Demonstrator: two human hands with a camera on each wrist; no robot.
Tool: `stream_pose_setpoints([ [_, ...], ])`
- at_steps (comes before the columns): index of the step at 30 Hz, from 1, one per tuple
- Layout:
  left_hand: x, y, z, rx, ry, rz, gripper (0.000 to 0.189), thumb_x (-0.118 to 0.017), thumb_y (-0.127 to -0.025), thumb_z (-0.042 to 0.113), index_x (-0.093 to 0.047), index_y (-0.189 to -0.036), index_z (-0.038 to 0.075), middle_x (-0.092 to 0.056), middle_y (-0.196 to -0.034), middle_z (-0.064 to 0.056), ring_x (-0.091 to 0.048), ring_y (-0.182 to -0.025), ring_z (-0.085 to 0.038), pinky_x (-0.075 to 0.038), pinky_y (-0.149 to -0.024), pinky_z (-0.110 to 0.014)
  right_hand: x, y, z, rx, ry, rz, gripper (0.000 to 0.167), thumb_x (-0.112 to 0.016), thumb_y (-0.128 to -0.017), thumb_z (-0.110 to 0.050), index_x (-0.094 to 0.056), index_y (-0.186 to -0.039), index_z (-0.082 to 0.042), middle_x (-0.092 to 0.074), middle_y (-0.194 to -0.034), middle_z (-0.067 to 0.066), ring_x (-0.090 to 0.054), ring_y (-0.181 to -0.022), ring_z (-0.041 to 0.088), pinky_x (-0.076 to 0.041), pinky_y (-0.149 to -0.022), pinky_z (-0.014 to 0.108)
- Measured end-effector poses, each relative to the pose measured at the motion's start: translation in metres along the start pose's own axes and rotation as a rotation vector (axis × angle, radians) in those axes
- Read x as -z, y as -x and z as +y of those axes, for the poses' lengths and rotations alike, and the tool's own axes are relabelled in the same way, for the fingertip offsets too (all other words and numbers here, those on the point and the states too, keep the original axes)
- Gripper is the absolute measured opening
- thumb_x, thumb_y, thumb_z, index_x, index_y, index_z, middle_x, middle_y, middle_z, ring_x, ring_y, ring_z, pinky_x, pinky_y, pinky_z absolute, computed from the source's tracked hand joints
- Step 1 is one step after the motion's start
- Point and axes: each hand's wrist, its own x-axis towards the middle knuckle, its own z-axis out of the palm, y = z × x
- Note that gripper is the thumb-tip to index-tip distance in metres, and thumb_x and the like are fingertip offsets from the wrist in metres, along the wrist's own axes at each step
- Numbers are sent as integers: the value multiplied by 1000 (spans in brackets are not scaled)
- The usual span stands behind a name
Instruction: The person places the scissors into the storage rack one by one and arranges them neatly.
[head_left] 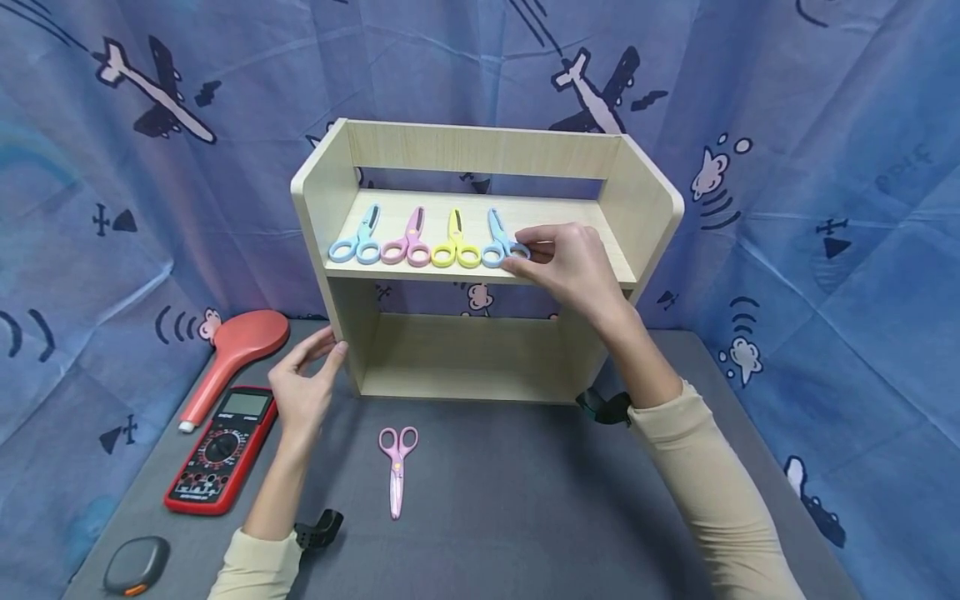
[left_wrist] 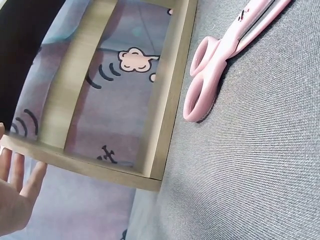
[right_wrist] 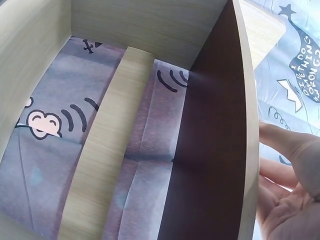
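On the upper board of a pale wooden shelf (head_left: pixel 480 358) lies a row of scissors: blue scissors (head_left: pixel 367 237) at the left, pink scissors (head_left: pixel 408 240), yellow scissors (head_left: pixel 455 242) and a second blue pair (head_left: pixel 495 237). My right hand (head_left: pixel 573 267) pinches the right handle loop of that second blue pair between thumb and fingers; the right wrist view hides the scissors behind the board. My left hand (head_left: pixel 303 379) holds the front edge of the shelf's left side panel, thumb and fingers on either side. Another pink pair of scissors (head_left: pixel 397 471) lies on the table, handles toward the shelf.
At the left of the grey table (head_left: pixel 517 517) lie a red paddle-shaped object (head_left: pixel 247 342), a red multimeter (head_left: pixel 222 450) and a dark rounded gadget (head_left: pixel 137 565). A blue patterned curtain (head_left: pixel 450 50) hangs close behind the shelf and along both sides.
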Motion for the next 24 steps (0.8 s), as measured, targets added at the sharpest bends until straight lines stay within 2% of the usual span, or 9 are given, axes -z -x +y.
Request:
stream_pose_setpoints([
  [7,0,0,1,-14,16,-6,30,-85,-95,10,-82,-125,7,-80,-116,-22,-75,-98,2,-61,-83,-8,-1,3,-5,13,71,28,45,-94,-86,-25,-81,-120,2,-83,-116,20,-83,-105,31,-69,-92,45],
  [14,0,0,0,-7,14,-4,30,-85,-95,11,-82,-125,7,-80,-117,-23,-75,-98,2,-61,-83,-9,3,7,-6,2,57,17,50,-94,-87,-25,-78,-125,4,-81,-121,21,-82,-110,32,-68,-96,47],
  [20,1,0,0,-10,2,-5,32,-85,-95,11,-81,-126,5,-79,-118,-25,-75,-98,3,-62,-84,-9,8,19,-9,-3,-25,66,53,-92,-89,-25,-75,-131,2,-78,-130,21,-80,-117,34,-66,-101,46],
  [24,1,0,1,-9,-2,-6,32,-85,-95,11,-80,-127,5,-79,-119,-25,-75,-98,3,-61,-84,-9,7,35,-12,73,-146,117,48,-92,-89,-17,-76,-130,3,-79,-128,22,-79,-120,34,-64,-100,34],
])
